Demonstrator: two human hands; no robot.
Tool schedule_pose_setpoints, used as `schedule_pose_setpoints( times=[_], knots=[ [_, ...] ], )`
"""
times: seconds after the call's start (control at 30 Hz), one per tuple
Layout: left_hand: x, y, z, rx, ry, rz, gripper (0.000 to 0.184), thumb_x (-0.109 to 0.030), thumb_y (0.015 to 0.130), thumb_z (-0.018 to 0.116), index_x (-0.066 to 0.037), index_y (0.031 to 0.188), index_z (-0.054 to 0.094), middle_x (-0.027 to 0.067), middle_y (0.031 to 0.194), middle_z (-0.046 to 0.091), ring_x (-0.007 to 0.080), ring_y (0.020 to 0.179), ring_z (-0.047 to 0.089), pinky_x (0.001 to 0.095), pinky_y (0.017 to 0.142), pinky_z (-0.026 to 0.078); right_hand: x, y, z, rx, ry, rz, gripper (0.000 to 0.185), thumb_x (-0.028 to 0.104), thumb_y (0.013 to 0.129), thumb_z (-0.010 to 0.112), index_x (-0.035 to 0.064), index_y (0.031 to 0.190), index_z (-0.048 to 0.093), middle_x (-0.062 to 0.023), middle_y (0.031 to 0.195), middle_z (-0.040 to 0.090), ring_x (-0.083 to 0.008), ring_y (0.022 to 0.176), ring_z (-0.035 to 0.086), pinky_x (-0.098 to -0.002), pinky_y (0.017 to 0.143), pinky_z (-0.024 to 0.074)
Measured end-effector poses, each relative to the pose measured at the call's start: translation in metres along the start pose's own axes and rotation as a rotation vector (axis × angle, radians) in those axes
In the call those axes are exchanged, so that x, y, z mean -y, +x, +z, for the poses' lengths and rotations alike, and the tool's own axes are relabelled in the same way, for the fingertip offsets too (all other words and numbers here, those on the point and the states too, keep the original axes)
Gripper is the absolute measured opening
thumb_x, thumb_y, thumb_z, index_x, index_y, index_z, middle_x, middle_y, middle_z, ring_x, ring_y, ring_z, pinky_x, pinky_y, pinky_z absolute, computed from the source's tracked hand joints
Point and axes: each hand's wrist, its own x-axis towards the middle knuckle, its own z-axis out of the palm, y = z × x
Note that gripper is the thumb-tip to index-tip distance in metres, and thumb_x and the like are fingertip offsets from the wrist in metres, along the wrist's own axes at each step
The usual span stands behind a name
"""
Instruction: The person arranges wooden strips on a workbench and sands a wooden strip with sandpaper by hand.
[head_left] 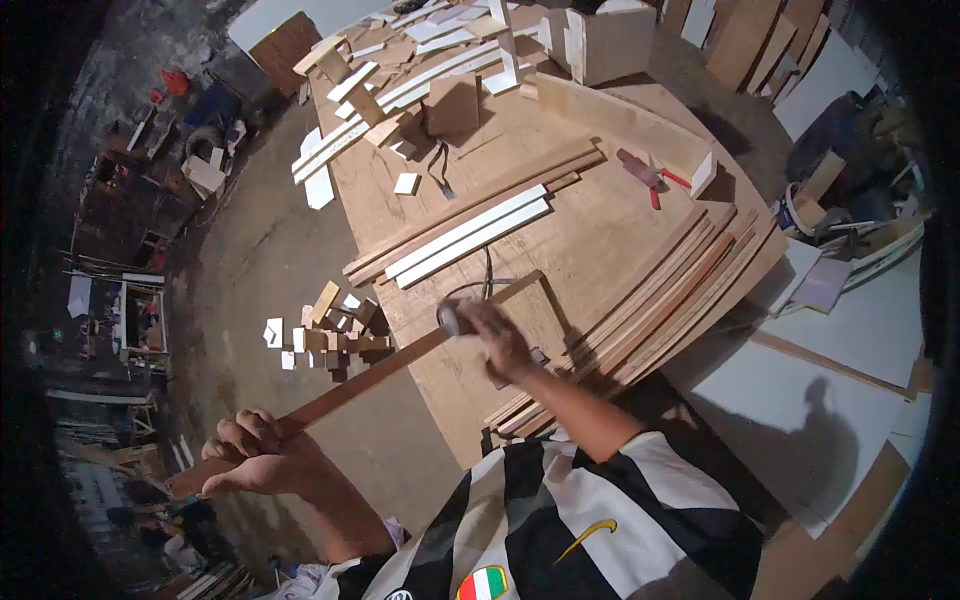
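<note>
My left hand is closed around the near end of a long, narrow wooden strip, off the table's left edge. The strip slants up over the tabletop, with its far part lying above the wood. My right hand is partly smeared by motion. Its fingers are on a small, rounded, greyish object against the strip; its kind is unclear. A dark cord loops on the table just beyond. Two white strips and some brown wooden strips lie farther up the tabletop.
Red-handled pliers lie toward the right of the wooden table. A bundle of wooden strips runs along its right edge. Several wood offcuts are piled on the floor at left. White boards lie at right.
</note>
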Motion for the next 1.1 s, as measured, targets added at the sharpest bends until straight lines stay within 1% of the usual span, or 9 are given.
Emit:
schedule_pose_setpoints(
  times=[0.07,0.17,0.4,0.47,0.6,0.77,0.83,0.87,1.1],
  knots=[
    [0.001,0.002,-0.003,0.064,-0.026,-0.013,0.062,-0.076,0.089,0.032,-0.016,0.08,0.043,-0.0014,0.056,0.03,0.012,0.043,0.029,0.0238,0.041,0.033,-0.054,-0.008,-0.002,-0.041,-0.106,0.346,0.053,0.007,0.09,0.047,0.003,0.143,0.043,-0.0189,0.14,0.05,-0.0345,0.13,0.047,-0.0411,0.111,0.0356],
    [0.0,0.002,-0.007,0.01,-0.018,-0.008,0.062,-0.077,0.089,0.033,-0.016,0.081,0.044,-0.0014,0.056,0.03,0.0121,0.044,0.03,0.0239,0.041,0.034,-0.132,-0.019,-0.027,-0.007,-0.399,0.356,0.078,0.001,0.066,0.071,0.0098,0.139,0.046,-0.0177,0.129,0.057,-0.0366,0.121,0.052,-0.0424,0.102,0.0428],
    [-0.001,0.0,0.01,-0.006,0.025,-0.001,0.062,-0.077,0.088,0.034,-0.015,0.081,0.04,-0.002,0.057,0.028,0.0112,0.044,0.028,0.0234,0.04,0.032,-0.014,0.001,-0.02,0.032,-0.109,0.025,0.073,0.006,0.073,0.061,0.0045,0.143,0.042,-0.0176,0.143,0.048,-0.0368,0.135,0.042,-0.0421,0.111,0.035],
    [-0.002,-0.001,0.008,-0.026,0.061,0.005,0.062,-0.077,0.088,0.034,-0.015,0.08,0.039,-0.002,0.057,0.028,0.011,0.044,0.028,0.0234,0.039,0.031,-0.105,-0.013,0.001,-0.004,0.103,0.338,0.06,0.01,0.083,0.057,0.0048,0.142,0.044,-0.0172,0.143,0.048,-0.0344,0.134,0.042,-0.0399,0.111,0.0354],
    [-0.007,-0.001,0.001,0.0,0.037,0.003,0.063,-0.077,0.088,0.033,-0.016,0.079,0.039,-0.0022,0.057,0.029,0.0105,0.044,0.027,0.0239,0.038,0.029,-0.131,-0.015,-0.029,0.017,-0.376,0.462,0.047,0.012,0.091,0.048,0.0066,0.137,0.049,-0.0191,0.134,0.053,-0.0323,0.129,0.047,-0.0384,0.107,0.0381],
    [-0.002,0.0,0.005,-0.038,0.001,-0.022,0.063,-0.077,0.089,0.03,-0.016,0.077,0.04,-0.0022,0.057,0.03,0.0103,0.043,0.027,0.0237,0.037,0.029,-0.062,-0.014,-0.014,0.01,-0.167,0.143,0.077,0.006,0.076,0.063,0.0086,0.148,0.035,-0.0191,0.145,0.046,-0.0369,0.131,0.046,-0.0444,0.107,0.0394],
    [-0.004,-0.003,0.012,-0.065,-0.005,-0.039,0.063,-0.077,0.09,0.029,-0.016,0.077,0.041,-0.0021,0.058,0.031,0.0107,0.043,0.028,0.0233,0.037,0.029,-0.135,-0.028,-0.01,0.087,-0.113,0.568,0.085,0.007,0.071,0.07,0.007,0.148,0.034,-0.0173,0.145,0.046,-0.0357,0.134,0.043,-0.0454,0.11,0.0359],
    [-0.002,-0.002,0.007,-0.064,-0.011,-0.038,0.063,-0.077,0.09,0.029,-0.016,0.077,0.041,-0.0021,0.058,0.031,0.0107,0.043,0.028,0.0233,0.037,0.029,-0.141,-0.025,-0.027,0.103,-0.406,0.481,0.084,0.007,0.071,0.069,0.0091,0.148,0.034,-0.0173,0.144,0.047,-0.0357,0.134,0.042,-0.0454,0.11,0.0351],
    [0.001,0.003,-0.003,-0.031,0.035,0.011,0.066,-0.075,0.093,0.021,-0.013,0.081,0.044,-0.0011,0.059,0.033,0.0111,0.044,0.031,0.0236,0.038,0.031,-0.096,-0.014,-0.041,0.28,-0.341,0.367,0.083,0.01,0.078,0.066,0.0062,0.15,0.025,-0.0187,0.146,0.044,-0.0363,0.135,0.041,-0.0441,0.111,0.0345]
  ],
)
